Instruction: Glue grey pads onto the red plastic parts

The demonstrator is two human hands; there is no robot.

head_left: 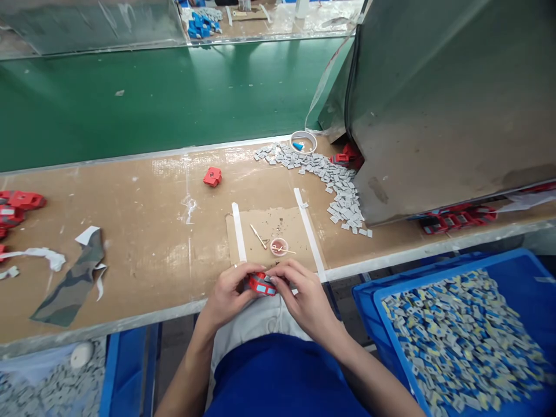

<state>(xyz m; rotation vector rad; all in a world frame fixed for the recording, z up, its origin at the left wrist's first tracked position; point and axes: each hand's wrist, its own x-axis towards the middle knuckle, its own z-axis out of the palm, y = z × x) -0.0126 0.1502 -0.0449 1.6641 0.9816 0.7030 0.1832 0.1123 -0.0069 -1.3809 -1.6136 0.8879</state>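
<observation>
A brown workbench (143,231) was pictured running the width of the frame, with a green conveyor belt (174,92) beyond it at twelve o'clock and a large grey metal housing (443,104) at two o'clock. A blue crate (369,295) heaped with small grey-and-blue plates was seen at four o'clock, and a loose drift of grey plates (339,185) lay at one o'clock. A taped cardboard pad (273,231) bearing a small glue dish (278,247) sat just beyond the hands. At the bench's near edge, a small red housing (262,284) was gripped in the curled fingers of the left hand (228,292), while the right hand (304,295) was closed over its right end, fingertips pinched on a grey plate. By the look of it, the plate would be best seated squarely, the housing held steady.
</observation>
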